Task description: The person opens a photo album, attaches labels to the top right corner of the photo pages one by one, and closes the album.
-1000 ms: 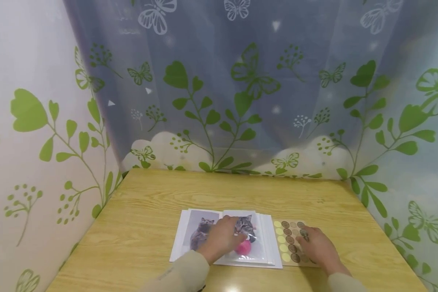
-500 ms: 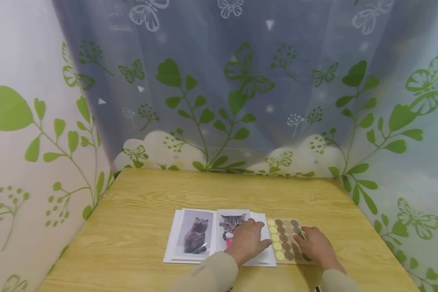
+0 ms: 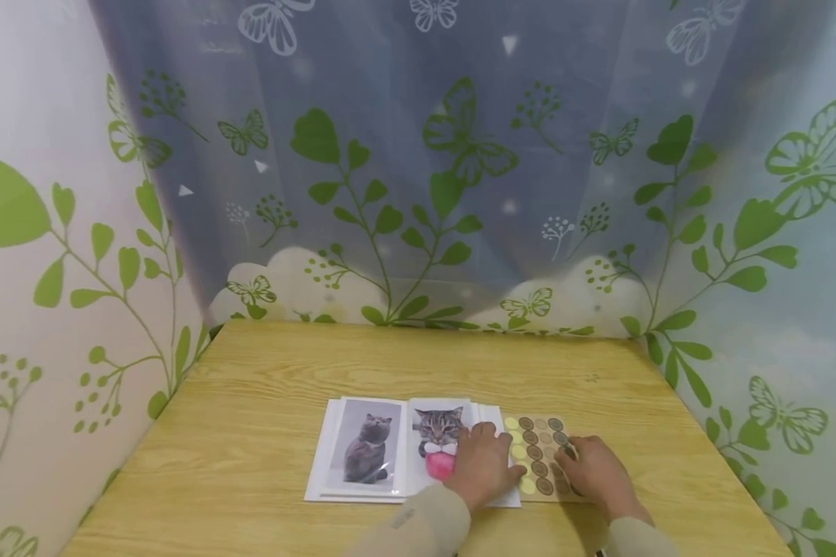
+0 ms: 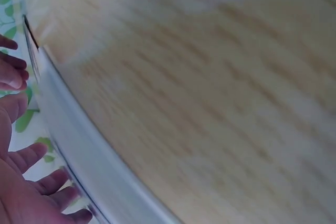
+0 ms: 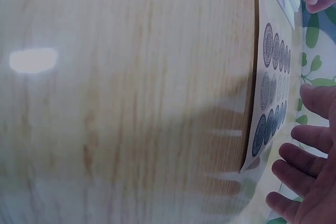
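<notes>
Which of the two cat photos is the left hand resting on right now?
The right-hand one: the striped cat photo with the pink ball. The left hand lies flat on its right part. The grey cat photo beside it is untouched.

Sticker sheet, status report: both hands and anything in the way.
Left hand flat on the photo album, open. Right hand resting on the sticker sheet, fingers relaxed. Sheet flat on the table; nothing blocking.

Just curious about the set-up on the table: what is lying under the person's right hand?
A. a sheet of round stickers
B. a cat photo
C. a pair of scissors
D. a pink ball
A: the right hand rests on the sheet of round stickers, beside the cat photos where the left hand lies.
</notes>
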Motion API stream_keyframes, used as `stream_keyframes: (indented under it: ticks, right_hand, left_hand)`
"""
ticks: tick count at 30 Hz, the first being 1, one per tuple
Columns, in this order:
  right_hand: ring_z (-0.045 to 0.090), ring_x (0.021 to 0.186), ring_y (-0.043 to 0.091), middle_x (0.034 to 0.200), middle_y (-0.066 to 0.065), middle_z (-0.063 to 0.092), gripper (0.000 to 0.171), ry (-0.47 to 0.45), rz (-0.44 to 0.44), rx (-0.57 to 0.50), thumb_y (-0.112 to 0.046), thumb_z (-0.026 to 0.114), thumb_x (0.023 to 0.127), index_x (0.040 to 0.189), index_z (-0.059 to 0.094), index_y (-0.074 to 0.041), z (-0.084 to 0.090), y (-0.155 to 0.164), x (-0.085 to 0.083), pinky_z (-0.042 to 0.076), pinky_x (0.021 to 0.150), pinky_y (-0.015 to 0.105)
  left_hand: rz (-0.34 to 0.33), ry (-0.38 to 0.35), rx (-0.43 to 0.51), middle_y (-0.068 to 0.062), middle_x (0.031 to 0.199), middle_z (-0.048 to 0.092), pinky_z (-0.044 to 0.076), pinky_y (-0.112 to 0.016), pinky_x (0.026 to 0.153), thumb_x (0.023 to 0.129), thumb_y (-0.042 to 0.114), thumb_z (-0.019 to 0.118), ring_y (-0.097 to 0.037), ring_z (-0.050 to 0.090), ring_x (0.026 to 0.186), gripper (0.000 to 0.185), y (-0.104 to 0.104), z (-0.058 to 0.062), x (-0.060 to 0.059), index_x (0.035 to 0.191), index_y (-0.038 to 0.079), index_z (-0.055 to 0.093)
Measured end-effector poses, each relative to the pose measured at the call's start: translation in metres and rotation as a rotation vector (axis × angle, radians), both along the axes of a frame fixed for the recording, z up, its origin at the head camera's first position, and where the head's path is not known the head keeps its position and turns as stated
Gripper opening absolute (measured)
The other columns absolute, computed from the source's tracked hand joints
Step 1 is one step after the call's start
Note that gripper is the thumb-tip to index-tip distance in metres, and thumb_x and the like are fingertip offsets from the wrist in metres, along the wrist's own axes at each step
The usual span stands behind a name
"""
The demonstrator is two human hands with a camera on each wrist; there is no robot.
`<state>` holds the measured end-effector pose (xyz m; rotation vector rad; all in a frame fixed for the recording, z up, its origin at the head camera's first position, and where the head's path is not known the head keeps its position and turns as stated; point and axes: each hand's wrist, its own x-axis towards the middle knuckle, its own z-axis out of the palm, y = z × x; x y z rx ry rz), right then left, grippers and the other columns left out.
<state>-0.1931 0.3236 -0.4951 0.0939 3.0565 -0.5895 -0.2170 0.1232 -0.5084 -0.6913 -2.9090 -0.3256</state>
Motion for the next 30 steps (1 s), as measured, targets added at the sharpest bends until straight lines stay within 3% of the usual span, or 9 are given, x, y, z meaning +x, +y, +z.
stream_keyframes:
  ticks: [8, 15, 18, 25, 30]
  right_hand:
    - [0.050, 0.117, 0.055, 0.124, 0.040, 0.052, 0.053, 0.002, -0.012, 0.005, -0.026, 0.055, 0.097, 0.126, 0.053, 0.019, -0.001, 0.000, 0.001, 0.041, 0.100, 0.062]
    - [0.050, 0.116, 0.056, 0.124, 0.041, 0.051, 0.051, 0.009, -0.015, 0.008, -0.025, 0.054, 0.098, 0.124, 0.054, 0.019, -0.002, 0.002, 0.001, 0.041, 0.099, 0.062]
    - [0.051, 0.115, 0.056, 0.122, 0.041, 0.052, 0.050, 0.018, -0.008, 0.018, -0.025, 0.055, 0.097, 0.122, 0.056, 0.018, -0.003, 0.003, 0.002, 0.042, 0.099, 0.062]
    - [0.060, 0.098, 0.049, 0.104, 0.032, 0.062, 0.027, 0.034, 0.011, 0.068, -0.022, 0.059, 0.094, 0.090, 0.066, 0.004, -0.005, 0.006, 0.004, 0.048, 0.089, 0.061]
    - [0.055, 0.106, 0.055, 0.114, 0.040, 0.055, 0.037, 0.009, -0.012, 0.086, -0.023, 0.058, 0.095, 0.103, 0.065, 0.011, -0.008, 0.005, 0.004, 0.045, 0.093, 0.063]
  left_hand:
    - [-0.003, -0.007, -0.015, -0.002, 0.110, 0.062, 0.037, -0.052, 0.108, 0.084, 0.056, 0.070, -0.020, 0.054, 0.114, 0.045, 0.007, -0.006, 0.000, 0.110, 0.019, 0.071]
    - [-0.016, 0.042, -0.051, 0.003, 0.091, 0.058, 0.041, -0.034, 0.082, 0.083, 0.056, 0.071, -0.015, 0.053, 0.090, 0.039, 0.012, -0.006, -0.001, 0.099, 0.020, 0.071]
    - [-0.021, 0.053, -0.064, 0.003, 0.089, 0.057, 0.041, -0.032, 0.079, 0.082, 0.057, 0.072, -0.015, 0.051, 0.088, 0.039, 0.013, -0.008, 0.000, 0.095, 0.019, 0.072]
    - [-0.030, 0.045, -0.124, 0.003, 0.088, 0.054, 0.040, -0.032, 0.078, 0.082, 0.060, 0.070, -0.015, 0.048, 0.086, 0.040, 0.016, -0.010, 0.002, 0.074, 0.020, 0.067]
    - [-0.043, 0.028, -0.139, 0.003, 0.091, 0.053, 0.040, -0.031, 0.081, 0.084, 0.059, 0.068, -0.015, 0.048, 0.090, 0.040, 0.017, -0.010, 0.003, 0.073, 0.020, 0.066]
